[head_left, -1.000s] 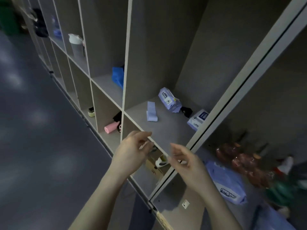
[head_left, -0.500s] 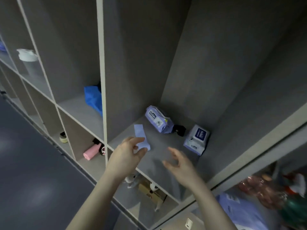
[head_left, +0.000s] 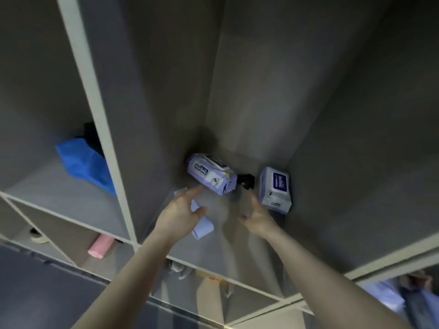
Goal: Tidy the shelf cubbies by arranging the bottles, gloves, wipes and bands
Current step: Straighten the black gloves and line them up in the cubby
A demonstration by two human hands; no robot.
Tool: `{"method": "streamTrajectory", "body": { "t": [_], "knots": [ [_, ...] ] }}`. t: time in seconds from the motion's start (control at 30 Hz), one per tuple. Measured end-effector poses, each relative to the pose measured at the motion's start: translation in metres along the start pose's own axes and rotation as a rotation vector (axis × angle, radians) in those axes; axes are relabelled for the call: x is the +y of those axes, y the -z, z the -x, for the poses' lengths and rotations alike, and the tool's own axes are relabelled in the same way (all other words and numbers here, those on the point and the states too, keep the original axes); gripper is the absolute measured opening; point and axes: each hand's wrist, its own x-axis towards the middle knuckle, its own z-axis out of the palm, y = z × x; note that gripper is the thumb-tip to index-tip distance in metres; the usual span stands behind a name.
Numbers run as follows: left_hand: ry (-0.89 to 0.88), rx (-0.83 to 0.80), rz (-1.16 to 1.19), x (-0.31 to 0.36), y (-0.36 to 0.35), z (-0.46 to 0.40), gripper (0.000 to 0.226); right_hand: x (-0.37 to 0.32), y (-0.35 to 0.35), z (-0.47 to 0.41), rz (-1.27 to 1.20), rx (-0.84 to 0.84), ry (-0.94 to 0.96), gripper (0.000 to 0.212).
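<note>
We count two packs of wipes on the centre cubby's shelf board, one (head_left: 211, 176) in its back left corner and one (head_left: 275, 187) by its right wall, with one black item (head_left: 246, 181) between them and one pale folded band (head_left: 201, 224) towards the front edge. In the left cubby we see one blue bag (head_left: 83, 166); on the board below, one pink roll (head_left: 101, 246).

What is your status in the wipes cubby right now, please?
Left hand open above pale lilac folded band. Right hand open, empty, beside white-and-purple wipes pack. Small black item between the packs.
</note>
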Motion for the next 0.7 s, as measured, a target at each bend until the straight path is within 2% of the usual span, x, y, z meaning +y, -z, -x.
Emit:
{"method": "streamTrajectory", "body": {
  "t": [0.23,0.43,0.57,0.63,0.7],
  "knots": [
    [0.013,0.037,0.056,-0.016,-0.021,-0.045,0.056,0.021,0.017,-0.081,0.154,-0.022,-0.011,0.088],
    [0.033,0.119,0.11,-0.026,-0.042,-0.057,0.05,0.018,0.016,-0.153,0.34,0.022,0.052,0.08],
    [0.037,0.139,0.091,-0.031,-0.043,-0.058,0.046,0.024,0.009,-0.184,0.448,-0.065,0.051,0.082],
    [0.059,0.133,0.073,-0.033,-0.041,-0.059,0.045,0.034,0.002,-0.185,0.537,-0.069,0.013,0.072],
    [0.069,0.134,0.06,-0.033,-0.039,-0.061,0.044,0.039,-0.01,-0.171,0.694,-0.005,0.015,0.052]
  ]
}}
